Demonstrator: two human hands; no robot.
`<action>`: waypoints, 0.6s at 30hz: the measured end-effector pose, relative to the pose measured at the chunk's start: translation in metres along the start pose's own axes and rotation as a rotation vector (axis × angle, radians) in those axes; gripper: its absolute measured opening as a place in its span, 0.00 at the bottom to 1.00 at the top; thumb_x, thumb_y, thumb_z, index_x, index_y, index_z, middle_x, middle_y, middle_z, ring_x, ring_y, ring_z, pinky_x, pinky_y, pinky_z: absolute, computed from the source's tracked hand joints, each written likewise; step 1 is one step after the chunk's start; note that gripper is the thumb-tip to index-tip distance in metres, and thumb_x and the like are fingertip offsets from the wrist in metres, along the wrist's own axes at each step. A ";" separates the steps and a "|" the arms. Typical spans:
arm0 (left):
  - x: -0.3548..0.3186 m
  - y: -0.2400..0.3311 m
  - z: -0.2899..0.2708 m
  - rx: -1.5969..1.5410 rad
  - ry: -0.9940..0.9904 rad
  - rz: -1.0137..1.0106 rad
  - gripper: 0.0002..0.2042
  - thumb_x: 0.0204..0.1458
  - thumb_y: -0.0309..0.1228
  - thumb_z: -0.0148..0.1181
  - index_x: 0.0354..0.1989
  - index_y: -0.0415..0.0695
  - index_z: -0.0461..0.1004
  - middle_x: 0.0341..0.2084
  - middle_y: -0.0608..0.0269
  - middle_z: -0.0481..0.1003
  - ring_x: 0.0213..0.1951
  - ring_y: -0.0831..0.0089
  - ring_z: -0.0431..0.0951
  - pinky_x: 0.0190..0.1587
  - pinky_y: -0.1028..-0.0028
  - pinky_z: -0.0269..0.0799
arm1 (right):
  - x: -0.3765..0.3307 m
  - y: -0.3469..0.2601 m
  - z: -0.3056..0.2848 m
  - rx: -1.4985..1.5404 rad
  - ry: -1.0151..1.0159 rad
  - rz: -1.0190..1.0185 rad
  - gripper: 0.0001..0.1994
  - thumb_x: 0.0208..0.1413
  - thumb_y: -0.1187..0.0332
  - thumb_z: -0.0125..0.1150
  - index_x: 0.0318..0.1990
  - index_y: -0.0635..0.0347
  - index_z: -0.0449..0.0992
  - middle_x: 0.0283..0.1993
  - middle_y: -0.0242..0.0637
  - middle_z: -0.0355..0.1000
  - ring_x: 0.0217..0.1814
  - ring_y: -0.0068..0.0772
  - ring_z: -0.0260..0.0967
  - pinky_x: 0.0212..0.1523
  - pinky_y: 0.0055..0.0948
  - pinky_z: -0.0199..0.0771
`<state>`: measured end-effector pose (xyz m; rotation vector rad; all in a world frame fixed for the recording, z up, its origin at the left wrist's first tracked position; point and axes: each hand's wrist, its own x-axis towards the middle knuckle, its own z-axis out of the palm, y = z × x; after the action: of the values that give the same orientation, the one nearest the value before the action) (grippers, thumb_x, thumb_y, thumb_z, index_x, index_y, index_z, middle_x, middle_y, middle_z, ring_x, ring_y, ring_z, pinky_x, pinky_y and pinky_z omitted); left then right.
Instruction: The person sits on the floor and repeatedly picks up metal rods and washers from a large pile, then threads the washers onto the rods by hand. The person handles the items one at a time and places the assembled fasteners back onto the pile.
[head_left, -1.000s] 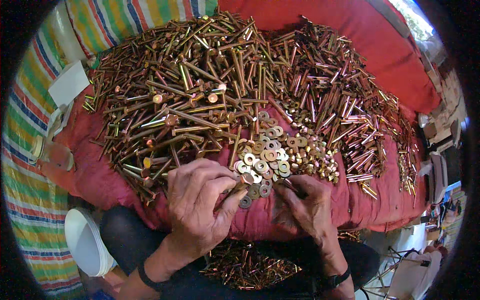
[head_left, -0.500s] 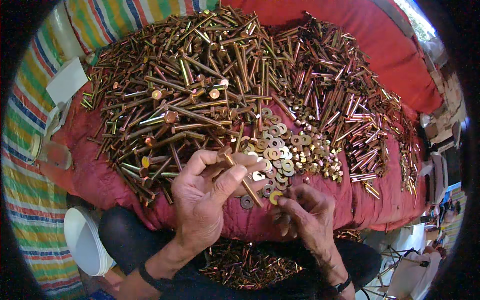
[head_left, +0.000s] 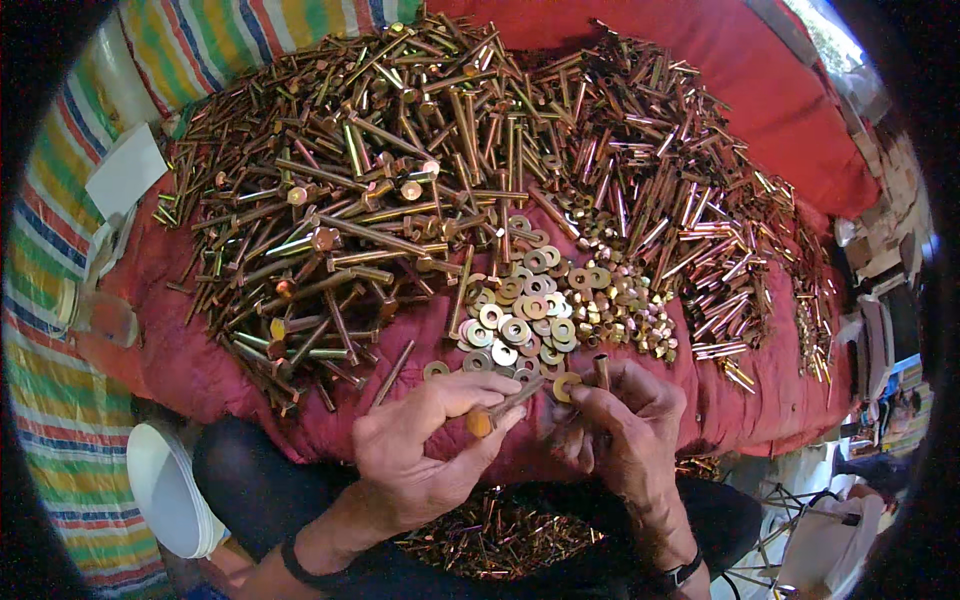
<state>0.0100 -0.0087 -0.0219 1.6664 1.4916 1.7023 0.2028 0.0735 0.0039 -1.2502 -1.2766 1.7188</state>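
Observation:
My left hand [head_left: 425,440] is closed on a hex bolt [head_left: 480,423], its head toward me and its shank pointing up and right. Just right of the bolt's tip, my right hand [head_left: 630,420] pinches a yellowish flat washer [head_left: 565,387] between thumb and finger. A short tube-like metal piece [head_left: 601,370] sticks up from the same hand's fingers; its lower part is hidden. Beyond both hands lies a cluster of loose washers [head_left: 515,331], with a heap of small nuts [head_left: 625,310] to its right.
A big pile of long bolts [head_left: 350,190] covers the left and far side of the red cloth [head_left: 200,390]. Thin metal sleeves or pins [head_left: 720,240] are heaped on the right. More metal parts [head_left: 500,540] lie below my hands. White tubs [head_left: 170,490] stand at the left.
My left hand has swung the bolt round, so its head now faces me and its tip sits near the washer. The tube-like piece in my right hand shows more clearly.

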 end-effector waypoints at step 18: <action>-0.006 0.000 -0.012 -0.163 -0.132 -0.243 0.05 0.58 0.18 0.67 0.38 0.36 0.75 0.42 0.43 0.84 0.42 0.63 0.87 0.47 0.65 0.84 | -0.005 -0.001 -0.006 -0.173 0.026 -0.092 0.05 0.65 0.74 0.66 0.41 0.69 0.78 0.26 0.32 0.75 0.23 0.21 0.73 0.20 0.23 0.70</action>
<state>0.0013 -0.0189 -0.0227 1.4215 1.3909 1.5107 0.2106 0.0714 0.0062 -1.2853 -1.4698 1.5501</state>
